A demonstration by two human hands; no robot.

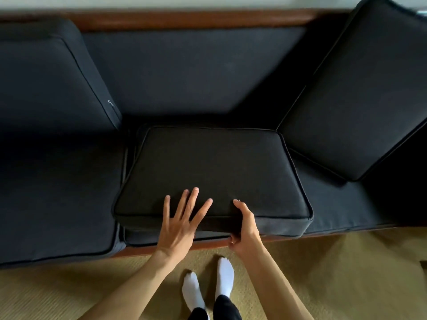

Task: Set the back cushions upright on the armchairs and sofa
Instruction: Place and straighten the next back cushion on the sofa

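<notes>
A dark grey back cushion (212,167) lies flat on the middle seat of the sofa (194,20). My left hand (180,225) is spread with straight fingers over its front edge. My right hand (243,229) grips that front edge, thumb on top and fingers curled underneath. The left back cushion (46,77) stands upright against the sofa back. At the right, another back cushion (362,93) leans upright but tilted. The bare sofa back (196,70) shows behind the middle seat.
The sofa has a brown wooden frame along the top and under the seat front (208,244). Seat cushions (53,199) lie left and right. Beige carpet (335,273) covers the floor, where my feet in white socks (208,282) stand close to the sofa.
</notes>
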